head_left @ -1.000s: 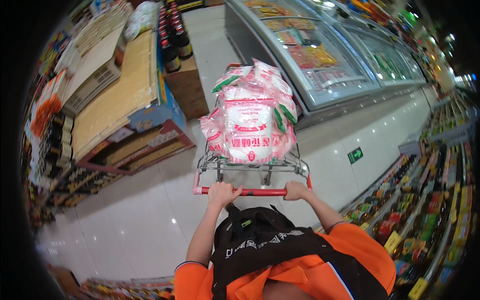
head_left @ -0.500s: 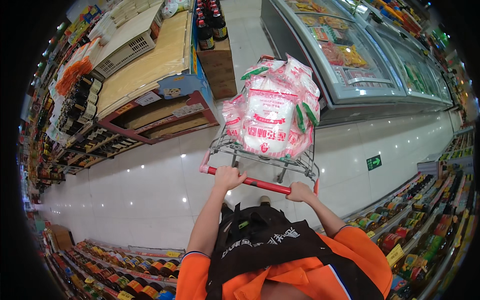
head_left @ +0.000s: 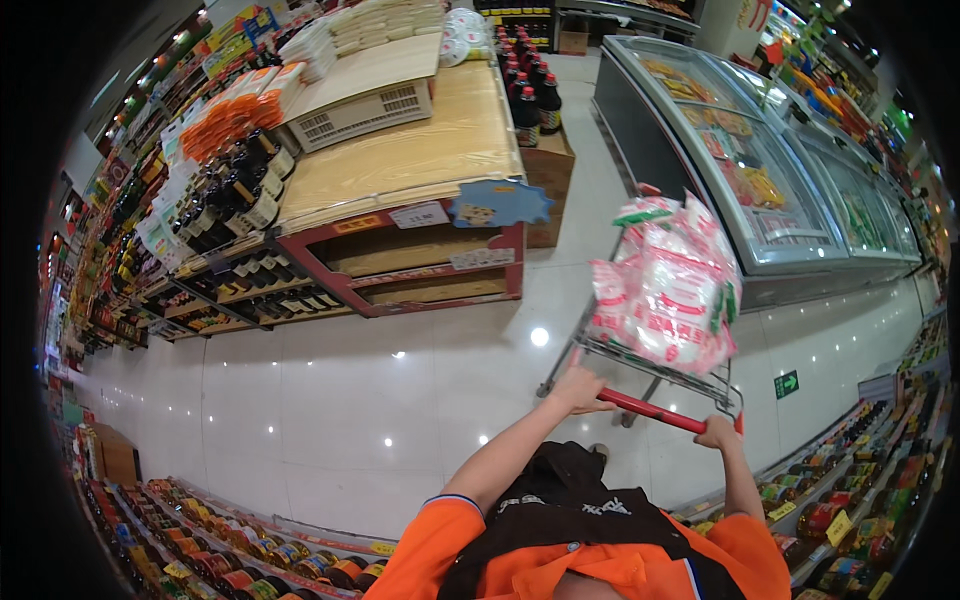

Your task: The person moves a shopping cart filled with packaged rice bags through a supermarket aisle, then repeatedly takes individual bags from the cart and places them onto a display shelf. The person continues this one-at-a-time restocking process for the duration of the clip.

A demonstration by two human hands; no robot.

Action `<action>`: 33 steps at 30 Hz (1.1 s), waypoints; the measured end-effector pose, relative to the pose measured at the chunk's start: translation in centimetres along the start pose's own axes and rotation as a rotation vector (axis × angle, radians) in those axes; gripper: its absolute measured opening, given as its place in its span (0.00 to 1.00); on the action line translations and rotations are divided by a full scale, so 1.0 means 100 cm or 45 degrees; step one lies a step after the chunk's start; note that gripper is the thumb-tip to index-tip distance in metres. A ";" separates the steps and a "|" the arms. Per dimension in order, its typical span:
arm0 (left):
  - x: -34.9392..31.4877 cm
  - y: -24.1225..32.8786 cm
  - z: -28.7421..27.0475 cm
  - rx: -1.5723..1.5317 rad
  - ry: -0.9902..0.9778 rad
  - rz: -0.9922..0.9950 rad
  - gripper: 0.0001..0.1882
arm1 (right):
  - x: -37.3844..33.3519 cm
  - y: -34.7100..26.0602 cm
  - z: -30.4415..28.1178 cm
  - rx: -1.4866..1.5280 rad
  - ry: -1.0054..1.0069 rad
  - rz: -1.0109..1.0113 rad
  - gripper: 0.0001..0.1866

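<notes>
A wire shopping cart stands in front of me, its red handle crossing from left to right. My left hand is closed on the handle near its left end. Near the other end, my right hand grips the same bar. Plump white-and-pink plastic bags fill the cart in a heap, some with green patches. What the bags contain cannot be made out.
Glass-topped chest freezers stand close along the cart's right. A wooden display stand is ahead left, with dark bottles beside it and red-capped bottles behind. Shelves of bottles run along the near side.
The cart, bags and both hands have shifted right in view. More of the display stand shows on the left. Both hands remain on the handle.
</notes>
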State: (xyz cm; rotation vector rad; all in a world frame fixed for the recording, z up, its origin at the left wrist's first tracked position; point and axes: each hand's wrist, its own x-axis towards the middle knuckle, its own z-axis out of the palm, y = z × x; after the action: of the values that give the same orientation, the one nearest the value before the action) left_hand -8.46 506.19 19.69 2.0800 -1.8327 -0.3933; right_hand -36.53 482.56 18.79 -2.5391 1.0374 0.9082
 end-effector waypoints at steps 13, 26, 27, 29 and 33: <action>-0.032 -0.046 0.012 -0.115 -0.069 0.493 0.33 | 0.029 -0.206 0.002 1.447 0.807 -0.127 0.22; -0.166 -0.342 -0.231 -0.767 0.186 -0.685 0.22 | 0.135 -0.300 -0.065 0.247 0.768 1.085 0.60; -0.175 -0.353 -0.235 -0.820 0.228 -0.738 0.21 | 0.132 -0.293 -0.054 0.258 0.817 1.200 0.60; -0.180 -0.366 -0.242 -0.892 0.304 -0.840 0.20 | 0.134 -0.288 -0.056 0.351 0.808 1.360 0.59; -0.167 -0.386 -0.228 -1.070 0.202 -0.793 0.19 | 0.123 -0.279 -0.067 0.463 0.773 1.341 0.55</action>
State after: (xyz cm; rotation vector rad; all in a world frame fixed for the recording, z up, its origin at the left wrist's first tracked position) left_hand 33.64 528.56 23.50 1.8956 -0.6710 -0.9236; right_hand -7.15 492.84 16.10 -1.8714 2.5356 0.0167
